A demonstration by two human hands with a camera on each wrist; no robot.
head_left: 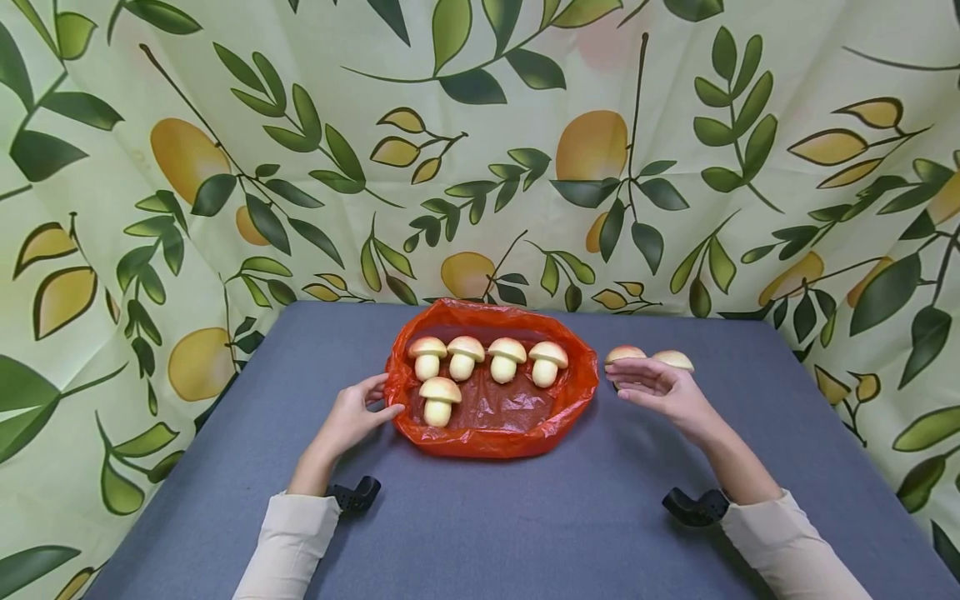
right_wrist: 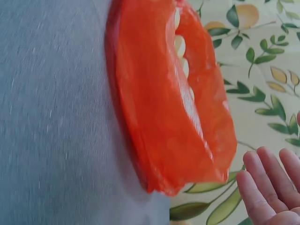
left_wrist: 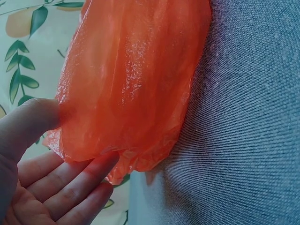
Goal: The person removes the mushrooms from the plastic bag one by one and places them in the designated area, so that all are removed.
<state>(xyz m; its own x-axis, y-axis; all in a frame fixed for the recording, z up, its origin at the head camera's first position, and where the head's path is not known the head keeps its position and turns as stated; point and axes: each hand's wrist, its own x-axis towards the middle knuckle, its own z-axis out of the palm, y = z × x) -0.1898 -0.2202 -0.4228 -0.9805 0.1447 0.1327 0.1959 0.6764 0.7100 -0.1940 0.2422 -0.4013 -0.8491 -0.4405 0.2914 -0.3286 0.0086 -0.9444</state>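
An orange-red plastic bag [head_left: 491, 446] lies wide open on the table. Inside are several mushrooms with pale stems and pinkish-yellow caps: a row at the back and one mushroom [head_left: 438, 400] at the front left. My left hand [head_left: 358, 412] holds the bag's left end, thumb over the rim and fingers on the outside; their tips are partly hidden by the plastic [left_wrist: 131, 84]. Right of the bag, my right hand [head_left: 667, 392] hovers with fingers extended, overlapping a mushroom [head_left: 625, 353] in the head view. Just beyond it sits another mushroom [head_left: 674, 359]. The right fingers [right_wrist: 267, 183] hold nothing.
The table [head_left: 480, 533] has a grey-blue cloth surface. A leaf-and-fruit patterned curtain [head_left: 480, 167] hangs along its back and both sides. Black camera mounts [head_left: 356, 495] sit at the wrists, by the light sleeves [head_left: 288, 542].
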